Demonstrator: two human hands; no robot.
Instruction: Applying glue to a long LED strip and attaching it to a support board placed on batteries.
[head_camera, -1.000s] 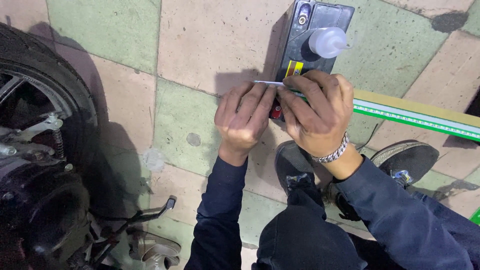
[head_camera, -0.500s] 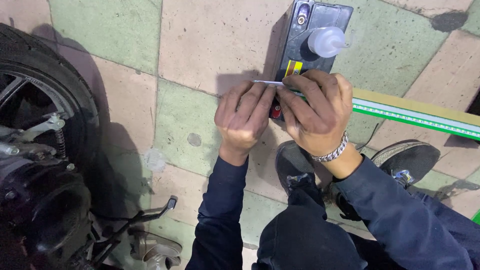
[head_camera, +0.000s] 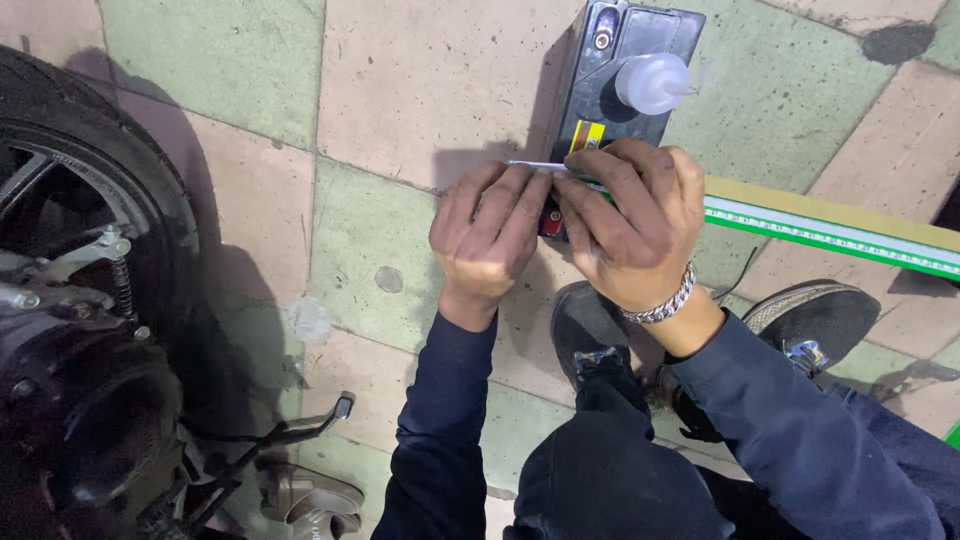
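My left hand (head_camera: 488, 235) and my right hand (head_camera: 630, 225) meet over the near end of a black box-shaped battery (head_camera: 625, 75) standing on the tiled floor. Together the fingers pinch a thin white strip (head_camera: 530, 164) whose tip pokes out to the left. The right wrist wears a silver chain bracelet (head_camera: 660, 305). A translucent plastic bottle (head_camera: 655, 82) lies on top of the battery, just beyond my fingers. The battery's near end is hidden behind my hands.
A motorcycle wheel with tyre (head_camera: 110, 170), spring and engine parts fills the left edge. A kickstand lever (head_camera: 300, 430) juts out low left. A long green-and-white box (head_camera: 830, 230) lies to the right. My black shoes (head_camera: 820, 320) rest below my hands on the pink and green tiles.
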